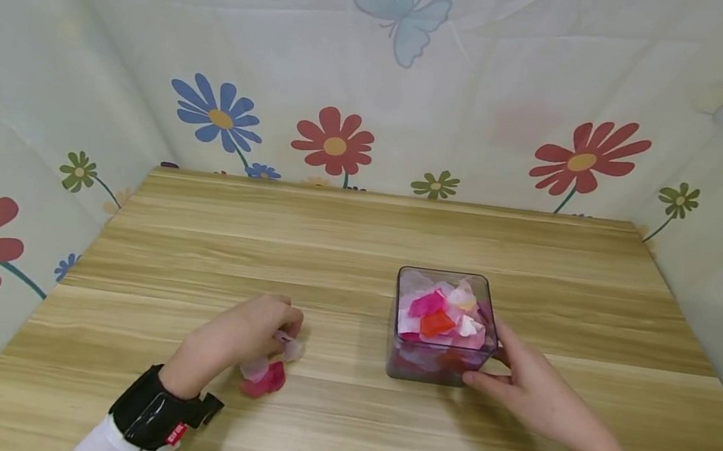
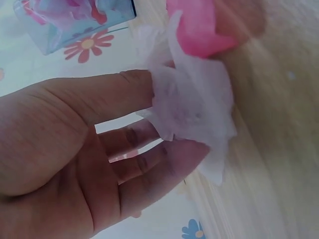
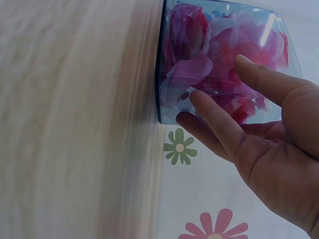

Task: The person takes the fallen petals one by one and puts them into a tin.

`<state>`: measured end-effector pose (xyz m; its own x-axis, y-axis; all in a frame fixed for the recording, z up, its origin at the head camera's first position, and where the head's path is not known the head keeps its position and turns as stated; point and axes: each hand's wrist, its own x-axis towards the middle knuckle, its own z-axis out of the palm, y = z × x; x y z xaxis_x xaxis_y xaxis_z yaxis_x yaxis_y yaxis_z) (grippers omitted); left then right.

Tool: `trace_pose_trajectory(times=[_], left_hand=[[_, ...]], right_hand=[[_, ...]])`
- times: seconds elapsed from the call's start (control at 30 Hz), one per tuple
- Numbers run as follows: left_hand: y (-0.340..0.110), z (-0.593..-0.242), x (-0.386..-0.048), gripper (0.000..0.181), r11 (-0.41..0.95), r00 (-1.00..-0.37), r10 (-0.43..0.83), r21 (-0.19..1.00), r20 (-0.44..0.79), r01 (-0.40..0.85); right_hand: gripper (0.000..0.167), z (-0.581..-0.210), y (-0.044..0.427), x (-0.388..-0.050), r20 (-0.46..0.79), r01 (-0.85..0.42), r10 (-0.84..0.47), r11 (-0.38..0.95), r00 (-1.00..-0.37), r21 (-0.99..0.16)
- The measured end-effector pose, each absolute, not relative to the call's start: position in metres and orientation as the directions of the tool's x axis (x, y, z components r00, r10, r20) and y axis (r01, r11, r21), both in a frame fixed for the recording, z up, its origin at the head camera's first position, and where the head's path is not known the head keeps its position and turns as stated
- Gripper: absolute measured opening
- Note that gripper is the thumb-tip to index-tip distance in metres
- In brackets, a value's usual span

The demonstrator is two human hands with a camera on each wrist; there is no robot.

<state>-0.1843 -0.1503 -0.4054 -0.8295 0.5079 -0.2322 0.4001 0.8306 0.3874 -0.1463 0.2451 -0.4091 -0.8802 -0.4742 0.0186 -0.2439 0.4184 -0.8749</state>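
My left hand (image 1: 252,329) is low over the table, left of the box. Its thumb and fingers pinch thin, pale white petals (image 2: 192,99), with crumpled edges sticking out past the fingertips. Just beside them on the wood lies a pink petal (image 1: 264,379). A clear, smoky square box (image 1: 420,374) stands upright, filled with pink, white, red and orange petals (image 1: 438,323). Against the box's right side rests my right hand (image 1: 528,388), its thumb and fingers spread and fairly straight. In the right wrist view the fingertips (image 3: 199,99) touch the box wall.
The wood-grain table (image 1: 331,244) runs back to a white curtain (image 1: 276,39) printed with flowers and a butterfly. The curtain also rises along the left and right sides. A black band (image 1: 152,407) circles the left wrist, above a white sleeve.
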Motion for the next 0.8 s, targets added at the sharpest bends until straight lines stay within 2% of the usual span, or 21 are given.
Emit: trace_pose_trajectory(times=[0.23,0.47,0.8], left_hand=[[-0.154,-0.406,-0.187,0.024,0.794,-0.818,0.544,0.432,-0.189,0.428],[-0.156,-0.411,-0.191,0.032,0.755,-0.807,0.583,0.430,-0.095,0.495],[-0.157,-0.413,-0.197,0.031,0.761,-0.826,0.557,0.448,-0.083,0.469]], right_hand=[[0.083,-0.410,0.245,-0.147,0.020,-0.242,-0.473,0.413,-0.881,-0.878],[0.083,-0.409,0.245,-0.147,0.017,-0.240,-0.471,0.417,-0.882,-0.876],[0.083,-0.409,0.246,-0.146,0.007,-0.230,-0.470,0.418,-0.883,-0.879]])
